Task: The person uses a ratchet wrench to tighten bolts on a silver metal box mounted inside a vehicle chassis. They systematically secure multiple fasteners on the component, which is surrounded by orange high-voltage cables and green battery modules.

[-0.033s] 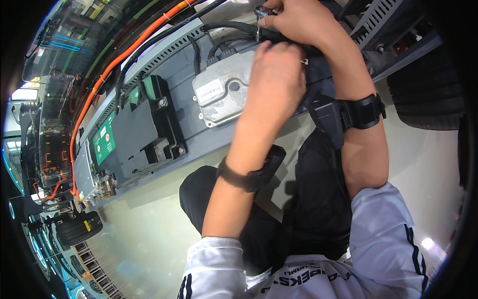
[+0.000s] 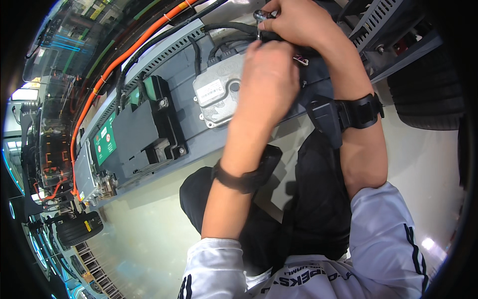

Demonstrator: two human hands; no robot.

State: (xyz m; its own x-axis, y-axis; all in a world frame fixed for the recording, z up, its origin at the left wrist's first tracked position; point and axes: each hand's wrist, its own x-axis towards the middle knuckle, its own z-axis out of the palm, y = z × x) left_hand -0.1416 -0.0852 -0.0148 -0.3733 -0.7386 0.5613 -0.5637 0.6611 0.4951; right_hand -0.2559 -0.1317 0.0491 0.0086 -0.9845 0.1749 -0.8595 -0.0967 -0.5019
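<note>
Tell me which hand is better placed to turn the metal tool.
Probably the right hand: it grips the metal tool by its upper end. The left hand is near the lower end, its grip hidden.

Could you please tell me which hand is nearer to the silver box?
Left. The left hand hides the right part of the silver box; the right hand is farther up and right, holding a tool.
</note>
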